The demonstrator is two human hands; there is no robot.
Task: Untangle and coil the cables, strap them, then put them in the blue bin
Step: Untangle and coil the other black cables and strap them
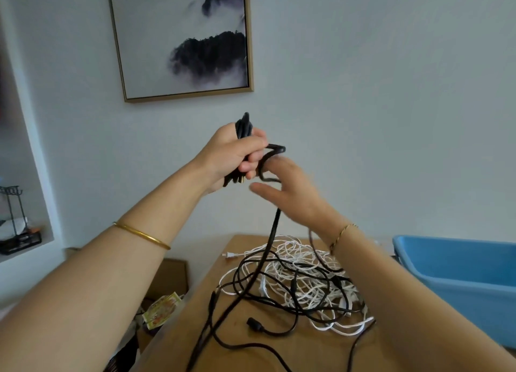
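on my feed the left hand is fisted round the black coil, held high so slack hangs free. right hand is spread, hooking the next loop. tangle sits on the table, bin waiting just right.

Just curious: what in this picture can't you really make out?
- Black cable coil: head view; the left hand wraps it, so its loops cannot be counted.
- Right hand: motion-blurred; whether its fingers pinch the cable loop is unclear.
- Blue bin: cut off by the right edge; the right forearm hides part of its near side.
- Cable pile: partly under that forearm; strands too tangled to trace.
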